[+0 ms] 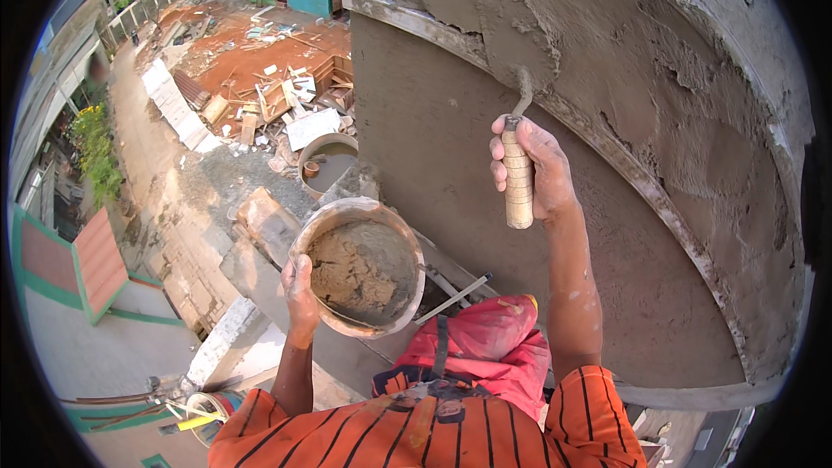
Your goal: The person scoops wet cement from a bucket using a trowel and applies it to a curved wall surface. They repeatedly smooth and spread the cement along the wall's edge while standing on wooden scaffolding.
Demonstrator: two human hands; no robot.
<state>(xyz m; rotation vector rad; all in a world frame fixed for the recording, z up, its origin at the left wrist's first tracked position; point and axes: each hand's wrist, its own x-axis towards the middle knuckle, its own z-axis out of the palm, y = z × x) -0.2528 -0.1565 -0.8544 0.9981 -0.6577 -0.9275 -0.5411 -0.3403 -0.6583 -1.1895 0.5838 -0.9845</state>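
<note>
My left hand (301, 299) grips the rim of a round bucket (414, 247) at its left side. Wet grey-brown mortar (360, 269) fills much of it. Out in front, my right hand (550, 160) is wrapped round the pale, ringed handle of a trowel (518, 182). Its bent neck reaches up to the wall; the blade cannot be told apart from the mortar there. Rough, fresh mortar (607, 43) covers the wall's upper band. A pale, straight strip (646, 182), bent by the lens, runs between it and the smoother, darker plaster (451, 139) below.
Far below on the left lies ground with broken boards and rubble (277, 104). A round tub of water (328, 165) stands there, beyond my bucket. A white stick (452, 298) lies near my leg. At lower left is another bucket (208, 412) with tools. Houses stand beyond.
</note>
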